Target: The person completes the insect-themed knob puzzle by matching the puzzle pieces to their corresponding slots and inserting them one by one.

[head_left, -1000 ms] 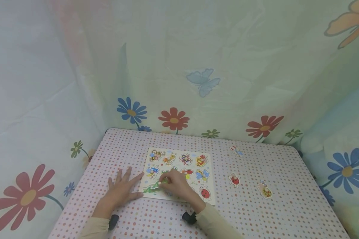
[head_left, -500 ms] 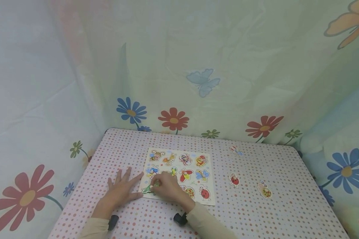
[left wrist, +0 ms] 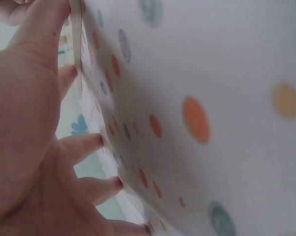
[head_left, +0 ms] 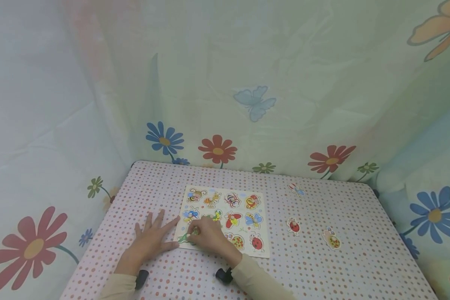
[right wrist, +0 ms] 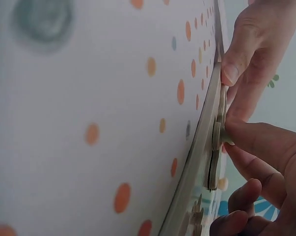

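The right hand point(head_left: 210, 235) pinches a knobbed piece point(right wrist: 217, 136) below it, over the board point(head_left: 265, 251); leftward, the left hand point(head_left: 150, 238), fingers spread, touches the board. Misaligned, we think, the piece could jam.

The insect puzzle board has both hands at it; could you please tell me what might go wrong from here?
The knobbed puzzle piece could fail to seat, since it seems raised above the insect puzzle board where the right hand pinches it. The board might slide if pushed, as the left hand merely touches its edge.
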Available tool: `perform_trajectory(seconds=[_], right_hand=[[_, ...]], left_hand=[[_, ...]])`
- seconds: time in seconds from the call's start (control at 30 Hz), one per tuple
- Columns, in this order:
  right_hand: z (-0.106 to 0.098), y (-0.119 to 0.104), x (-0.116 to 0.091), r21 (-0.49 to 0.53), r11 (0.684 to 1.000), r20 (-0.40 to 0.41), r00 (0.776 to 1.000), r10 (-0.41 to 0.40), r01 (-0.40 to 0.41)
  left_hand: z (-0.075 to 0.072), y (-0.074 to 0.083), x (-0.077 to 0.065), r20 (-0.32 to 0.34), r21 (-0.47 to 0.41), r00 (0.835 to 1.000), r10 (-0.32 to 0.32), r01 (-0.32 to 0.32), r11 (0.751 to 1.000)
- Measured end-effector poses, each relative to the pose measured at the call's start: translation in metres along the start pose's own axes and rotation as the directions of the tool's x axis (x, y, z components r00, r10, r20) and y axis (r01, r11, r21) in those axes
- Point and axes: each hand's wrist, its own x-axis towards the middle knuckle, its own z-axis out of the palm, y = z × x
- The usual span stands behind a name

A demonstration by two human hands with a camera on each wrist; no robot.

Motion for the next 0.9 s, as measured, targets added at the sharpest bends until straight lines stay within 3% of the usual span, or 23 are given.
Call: perform_trajectory(seconds=[0.6,0.9], right_hand=[[0.004,0.000,-0.001,-0.018,1.000,-0.005,1.000,0.015,-0.015],[-0.014,0.007,-0.010,0.043,0.999,-0.016,1.000,0.022,-0.021]], left_hand=[[0.002,-0.002,0.000,-0.002,0.022,1.000,-0.005,0.005,1.000],[0.000,0.000,0.000,-0.001,0.009,1.000,0.000,0.000,1.000]])
